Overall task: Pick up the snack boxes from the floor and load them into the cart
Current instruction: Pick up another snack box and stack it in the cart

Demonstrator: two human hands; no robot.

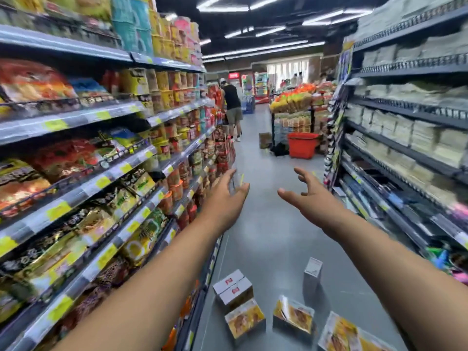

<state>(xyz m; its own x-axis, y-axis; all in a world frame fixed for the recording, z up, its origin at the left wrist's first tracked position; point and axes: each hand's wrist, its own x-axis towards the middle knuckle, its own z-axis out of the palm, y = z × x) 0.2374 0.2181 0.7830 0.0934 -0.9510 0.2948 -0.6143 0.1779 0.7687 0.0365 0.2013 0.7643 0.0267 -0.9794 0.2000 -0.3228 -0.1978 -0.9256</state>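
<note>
Several snack boxes lie on the grey floor near the bottom of the view. A white box with red labels (233, 287) sits by the left shelf's base, with a yellow box (244, 321) just in front of it. Another yellow box (293, 316), an upright white box (313, 273) and a yellow box at the bottom edge (347, 335) are further right. My left hand (228, 195) and my right hand (302, 191) reach forward, high above the boxes. Both have their fingers spread and hold nothing. No cart is in view.
Stocked shelves line the aisle on the left (106, 173) and the right (405, 148). Far down the aisle stand a red basket (302, 145), a cardboard box (265, 140) and a snack display (293, 102). A person (232, 107) stands by the left shelves.
</note>
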